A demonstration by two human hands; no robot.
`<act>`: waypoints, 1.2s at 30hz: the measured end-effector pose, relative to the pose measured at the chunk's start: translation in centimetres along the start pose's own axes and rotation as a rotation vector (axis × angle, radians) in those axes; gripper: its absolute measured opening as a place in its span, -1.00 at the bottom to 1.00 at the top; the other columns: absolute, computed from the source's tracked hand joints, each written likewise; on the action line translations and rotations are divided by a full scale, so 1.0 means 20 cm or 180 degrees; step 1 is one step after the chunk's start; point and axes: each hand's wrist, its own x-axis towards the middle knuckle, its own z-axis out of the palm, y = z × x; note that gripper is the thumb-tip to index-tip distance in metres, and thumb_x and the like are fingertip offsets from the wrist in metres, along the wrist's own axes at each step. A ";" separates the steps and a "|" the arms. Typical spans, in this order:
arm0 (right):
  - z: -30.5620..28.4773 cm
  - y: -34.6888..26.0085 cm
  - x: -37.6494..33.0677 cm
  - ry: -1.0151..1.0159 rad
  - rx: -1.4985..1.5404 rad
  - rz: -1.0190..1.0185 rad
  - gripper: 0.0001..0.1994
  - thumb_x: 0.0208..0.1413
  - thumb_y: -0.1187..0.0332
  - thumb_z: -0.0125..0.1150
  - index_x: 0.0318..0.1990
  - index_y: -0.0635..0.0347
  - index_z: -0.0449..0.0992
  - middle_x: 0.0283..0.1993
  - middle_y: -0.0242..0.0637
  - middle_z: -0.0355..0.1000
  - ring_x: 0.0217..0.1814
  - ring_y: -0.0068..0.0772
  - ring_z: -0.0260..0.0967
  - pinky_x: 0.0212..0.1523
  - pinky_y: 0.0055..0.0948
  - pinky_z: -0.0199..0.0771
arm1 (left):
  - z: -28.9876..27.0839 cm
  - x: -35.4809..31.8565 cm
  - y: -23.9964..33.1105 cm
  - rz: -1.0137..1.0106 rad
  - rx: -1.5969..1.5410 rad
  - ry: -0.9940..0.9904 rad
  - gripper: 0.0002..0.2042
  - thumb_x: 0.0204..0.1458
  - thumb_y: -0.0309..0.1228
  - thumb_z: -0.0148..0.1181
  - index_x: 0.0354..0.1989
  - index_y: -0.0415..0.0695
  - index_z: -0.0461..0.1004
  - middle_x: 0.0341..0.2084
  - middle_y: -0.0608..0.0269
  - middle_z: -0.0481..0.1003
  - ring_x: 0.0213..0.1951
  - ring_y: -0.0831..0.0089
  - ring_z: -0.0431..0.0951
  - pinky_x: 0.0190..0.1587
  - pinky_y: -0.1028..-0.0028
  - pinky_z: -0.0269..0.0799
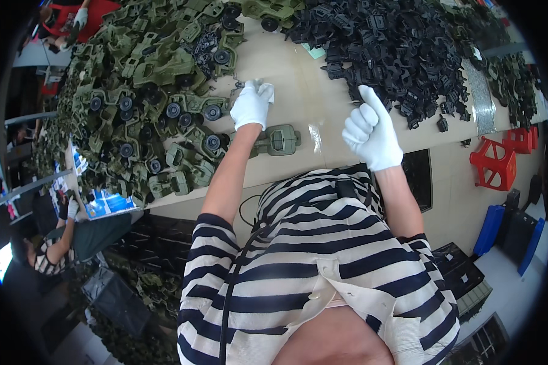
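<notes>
just beside left hand (250, 109), green toy vehicle (285, 140), right hand (372, 137) apart

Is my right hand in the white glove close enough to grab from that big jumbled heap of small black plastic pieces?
Probably yes: the right hand is near the heap's closest edge, and nothing seems to block the way.

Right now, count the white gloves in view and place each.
4 clearly visible: on your left hand, your right hand, a co-worker's hand at top left, and another co-worker's hand at far left. Others may be hidden.
</notes>
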 end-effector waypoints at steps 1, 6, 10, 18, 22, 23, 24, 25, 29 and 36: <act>-0.08 -0.03 0.02 -0.0024 -0.0317 -0.0198 -0.42 0.35 0.04 -0.03 -0.77 -0.02 0.14 -0.77 -0.50 -0.08 -0.74 -0.56 -0.18 -0.66 -0.51 -0.17 | 0.00 0.03 -0.01 -0.0155 0.0082 -0.0194 -0.57 0.12 0.03 0.10 -0.09 -0.08 0.51 -0.19 0.03 0.60 -0.14 0.04 0.61 -0.10 0.16 0.49; -0.28 -0.05 0.12 0.1392 -0.2226 -0.0340 -0.59 0.18 -0.09 0.18 -0.24 0.11 0.57 -0.50 -0.49 0.39 -0.54 -0.65 0.20 -0.50 -0.63 0.13 | 0.14 0.22 -0.25 -0.0290 -0.2202 -0.1060 -0.62 0.20 -0.10 0.15 -0.08 -0.19 0.55 -0.31 0.10 0.63 -0.34 0.36 0.59 -0.23 0.39 0.48; -0.08 0.02 0.17 0.1057 -0.3620 -0.0882 -0.47 0.16 -0.09 0.20 -0.01 0.24 0.54 -0.25 -0.40 0.51 -0.35 -0.65 0.33 -0.33 -0.60 0.28 | -0.15 0.00 0.00 0.0220 -0.2421 -0.0767 -0.68 0.24 -0.14 0.13 -0.24 -0.18 0.58 -0.63 0.42 0.47 -0.66 0.70 0.29 -0.60 0.61 0.15; 0.03 0.01 0.32 0.0181 -0.3826 -0.0897 -0.64 0.16 0.15 0.26 -0.05 0.26 0.57 -0.29 -0.43 0.51 -0.37 -0.65 0.33 -0.34 -0.59 0.30 | -0.34 -0.13 0.15 -0.0396 -0.3422 -0.0127 -0.62 0.24 -0.05 0.10 -0.17 -0.17 0.51 -0.71 0.44 0.35 -0.69 0.71 0.28 -0.68 0.66 0.06; 0.02 -0.03 0.27 0.0318 -0.3810 -0.0880 -0.68 0.21 0.13 0.21 -0.09 0.22 0.59 -0.34 -0.46 0.48 -0.40 -0.71 0.31 -0.39 -0.63 0.25 | -0.31 -0.17 0.11 -0.0442 -0.3237 0.0800 -0.64 0.24 -0.09 0.12 -0.19 -0.20 0.53 -0.57 0.38 0.42 -0.62 0.65 0.32 -0.57 0.60 0.20; 0.03 -0.03 0.26 0.0416 -0.3907 -0.0867 -0.67 0.22 0.10 0.19 -0.15 0.21 0.59 -0.37 -0.47 0.48 -0.39 -0.70 0.32 -0.40 -0.63 0.25 | -0.35 -0.27 0.18 -0.0297 -0.3070 0.0534 -0.63 0.23 -0.09 0.12 -0.18 -0.22 0.55 -0.55 0.35 0.46 -0.57 0.61 0.38 -0.50 0.58 0.28; 0.03 -0.04 0.25 0.0407 -0.3935 -0.0765 -0.67 0.22 0.09 0.20 -0.16 0.22 0.59 -0.38 -0.48 0.47 -0.38 -0.70 0.32 -0.39 -0.63 0.26 | -0.39 -0.36 0.25 -0.0152 -0.2897 0.0269 -0.62 0.23 -0.10 0.13 -0.18 -0.23 0.57 -0.52 0.32 0.50 -0.53 0.56 0.43 -0.43 0.56 0.35; 0.03 -0.05 0.25 0.0388 -0.3963 -0.0659 -0.66 0.21 0.09 0.20 -0.18 0.23 0.58 -0.40 -0.48 0.47 -0.38 -0.70 0.32 -0.38 -0.63 0.27 | -0.41 -0.44 0.31 0.0099 -0.2442 -0.0102 -0.61 0.23 -0.11 0.13 -0.13 -0.25 0.58 -0.43 0.27 0.56 -0.44 0.52 0.48 -0.31 0.53 0.39; -0.08 -0.06 0.30 0.0214 -0.4710 -0.0679 -0.70 0.19 0.13 0.19 -0.22 0.21 0.58 -0.42 -0.33 0.52 -0.37 -0.51 0.44 -0.35 -0.52 0.38 | -0.21 -0.50 0.40 0.0739 -0.1438 -0.1025 -0.60 0.22 -0.19 0.10 0.03 -0.28 0.52 -0.22 0.16 0.63 -0.25 0.44 0.57 -0.13 0.47 0.43; 0.04 -0.02 0.05 0.0264 -0.7528 -0.2455 -0.79 0.17 0.17 0.11 -0.25 0.08 0.53 -0.39 -0.12 0.52 -0.31 -0.09 0.52 -0.29 -0.18 0.52 | 0.08 -0.43 0.38 -0.0188 -0.4132 -0.1987 -0.70 0.28 -0.23 -0.05 0.00 -0.14 0.50 -0.22 0.16 0.57 -0.18 0.31 0.57 -0.12 0.33 0.48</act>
